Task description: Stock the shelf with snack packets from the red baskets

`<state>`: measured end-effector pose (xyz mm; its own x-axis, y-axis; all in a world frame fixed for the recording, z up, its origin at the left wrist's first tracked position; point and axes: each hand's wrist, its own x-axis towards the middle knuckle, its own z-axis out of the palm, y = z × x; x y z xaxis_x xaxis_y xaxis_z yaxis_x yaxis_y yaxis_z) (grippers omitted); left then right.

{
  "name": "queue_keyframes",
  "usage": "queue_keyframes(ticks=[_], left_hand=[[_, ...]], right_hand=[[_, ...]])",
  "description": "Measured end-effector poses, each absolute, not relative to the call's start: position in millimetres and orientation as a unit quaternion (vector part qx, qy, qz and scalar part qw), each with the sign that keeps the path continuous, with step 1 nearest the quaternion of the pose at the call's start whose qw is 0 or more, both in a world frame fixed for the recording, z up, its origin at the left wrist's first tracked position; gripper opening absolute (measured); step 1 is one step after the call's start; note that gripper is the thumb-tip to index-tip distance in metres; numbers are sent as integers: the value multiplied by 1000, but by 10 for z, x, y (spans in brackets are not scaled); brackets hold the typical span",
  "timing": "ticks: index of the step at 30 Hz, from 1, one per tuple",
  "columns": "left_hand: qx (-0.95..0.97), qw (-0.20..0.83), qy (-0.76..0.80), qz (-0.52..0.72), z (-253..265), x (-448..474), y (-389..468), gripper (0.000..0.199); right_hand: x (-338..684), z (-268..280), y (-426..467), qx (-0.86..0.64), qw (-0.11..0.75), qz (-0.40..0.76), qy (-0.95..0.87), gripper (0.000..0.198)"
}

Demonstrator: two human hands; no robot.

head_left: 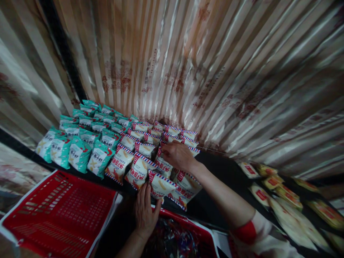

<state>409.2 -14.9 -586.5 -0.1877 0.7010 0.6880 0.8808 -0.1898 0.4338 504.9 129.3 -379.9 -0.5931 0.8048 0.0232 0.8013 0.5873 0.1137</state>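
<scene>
Red-and-white snack bags (137, 172) with striped edges stand upright in rows on a dark shelf. My right hand (177, 154) reaches over the front row, its fingers curled at the top of a snack bag (163, 166) behind it. That bag's top edge is partly hidden by the hand. My left hand (146, 209) is low at the front, thumb spread, its fingertips resting against the lower part of a front bag (160, 184). To the left, teal-and-white snack bags (79, 156) stand in several rows.
A red basket (67, 208) is at the lower left. Below my hands, a second red basket (197, 229) contains dark, shiny packages. Flat yellow and white packets (287, 195) lie on the right of the black surface (217, 175). Striped, printed sheeting (166, 71) hangs behind.
</scene>
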Motion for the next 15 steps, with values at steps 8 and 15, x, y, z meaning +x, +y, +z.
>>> queue_keyframes(ticks=[8,15], left_hand=[[-628,98,-627,-450,-5876,4092,-144,59],[-629,87,-628,-450,-5912,4096,-155,59]], right_hand=[[5013,-4014,1332,406,-2,87,910,19],[5012,-4184,1385,375,-63,77,922,19]])
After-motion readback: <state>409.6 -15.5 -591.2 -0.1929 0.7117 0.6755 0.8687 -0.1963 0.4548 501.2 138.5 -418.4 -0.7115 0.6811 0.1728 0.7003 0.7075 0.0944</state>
